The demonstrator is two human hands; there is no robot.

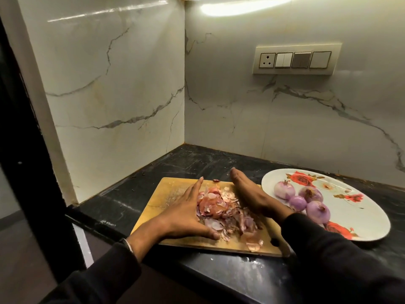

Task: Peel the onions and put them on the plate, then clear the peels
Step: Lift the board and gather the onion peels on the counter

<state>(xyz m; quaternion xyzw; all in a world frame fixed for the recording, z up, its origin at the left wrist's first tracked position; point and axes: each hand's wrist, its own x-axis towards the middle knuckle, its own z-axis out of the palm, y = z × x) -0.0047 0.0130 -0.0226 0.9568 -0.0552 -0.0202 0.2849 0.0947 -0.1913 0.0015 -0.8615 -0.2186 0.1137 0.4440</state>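
Observation:
A heap of pink and purple onion peels (221,209) lies on a wooden cutting board (163,191). My left hand (184,209) stands on edge against the heap's left side, fingers straight, thumb near the board's front. My right hand (249,191) stands on edge along the heap's right side, fingers together and pointing away from me. Both hands cup the pile between them and grip nothing. Several peeled purple onions (303,198) rest on the left part of a white plate with red roses (361,207), to the right of the board.
The board and plate sit on a black stone counter (197,159) in a corner of white marble walls. A switch panel (295,60) is on the right wall. The counter's front edge runs just before the board. A few peel scraps (254,245) lie near the board's front.

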